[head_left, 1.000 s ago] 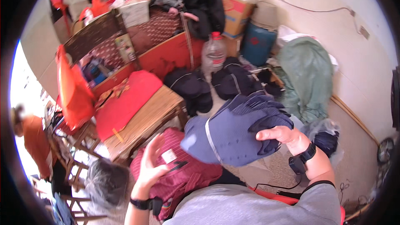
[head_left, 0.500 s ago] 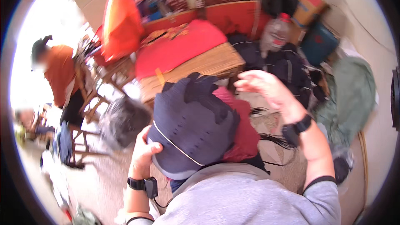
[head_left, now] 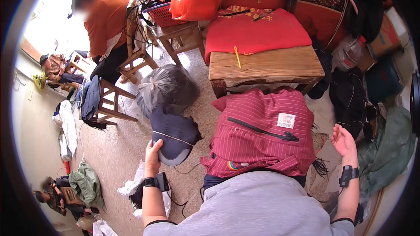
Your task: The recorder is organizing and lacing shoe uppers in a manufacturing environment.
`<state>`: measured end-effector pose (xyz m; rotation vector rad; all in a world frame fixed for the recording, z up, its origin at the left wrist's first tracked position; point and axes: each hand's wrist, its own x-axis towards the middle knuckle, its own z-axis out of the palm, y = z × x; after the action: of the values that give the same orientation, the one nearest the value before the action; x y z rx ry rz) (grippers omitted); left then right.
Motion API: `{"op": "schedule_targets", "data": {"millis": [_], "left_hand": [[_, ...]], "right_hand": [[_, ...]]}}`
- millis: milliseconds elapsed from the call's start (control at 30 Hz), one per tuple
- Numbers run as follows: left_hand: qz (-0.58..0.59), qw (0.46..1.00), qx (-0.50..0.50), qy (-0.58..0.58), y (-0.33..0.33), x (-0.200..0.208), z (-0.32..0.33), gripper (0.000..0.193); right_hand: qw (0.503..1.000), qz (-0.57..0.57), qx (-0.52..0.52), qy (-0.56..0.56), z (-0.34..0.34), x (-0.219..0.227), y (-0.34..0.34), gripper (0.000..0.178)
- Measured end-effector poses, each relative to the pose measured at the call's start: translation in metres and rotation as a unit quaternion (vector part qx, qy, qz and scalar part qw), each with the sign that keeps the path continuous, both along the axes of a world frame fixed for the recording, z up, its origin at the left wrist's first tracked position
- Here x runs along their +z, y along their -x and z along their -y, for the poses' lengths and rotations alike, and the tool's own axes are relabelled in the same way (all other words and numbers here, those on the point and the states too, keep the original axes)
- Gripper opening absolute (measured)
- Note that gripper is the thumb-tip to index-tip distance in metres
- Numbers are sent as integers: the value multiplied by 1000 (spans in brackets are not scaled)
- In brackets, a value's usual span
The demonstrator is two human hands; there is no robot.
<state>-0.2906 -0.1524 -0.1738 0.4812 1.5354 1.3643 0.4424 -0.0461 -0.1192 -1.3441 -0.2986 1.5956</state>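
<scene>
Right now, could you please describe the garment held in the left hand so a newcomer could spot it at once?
Start at the wooden table with the red cloth, then look down and left past the grey plastic bag on the floor. Just below it, the left hand grips a folded navy garment. Unlike the maroon striped garment beside it, it is plain dark blue with one thin pale stripe.

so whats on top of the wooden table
A red cloth covers its far half, a yellow stick lying across the cloth edge onto bare wood. Anything under the cloth is hidden.

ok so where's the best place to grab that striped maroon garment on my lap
Probably its top edge, the raised fold nearest the wooden table. The striped maroon garment lies in a heap on the lap, and the open right hand beside it could come in from the right.
</scene>
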Motion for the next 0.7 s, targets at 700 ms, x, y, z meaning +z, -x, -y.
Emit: {"op": "schedule_targets", "data": {"millis": [700], "left_hand": [[91, 990, 50, 91, 49, -93, 61, 54]], "right_hand": [[990, 77, -10, 118, 41, -25, -48, 19]]}}
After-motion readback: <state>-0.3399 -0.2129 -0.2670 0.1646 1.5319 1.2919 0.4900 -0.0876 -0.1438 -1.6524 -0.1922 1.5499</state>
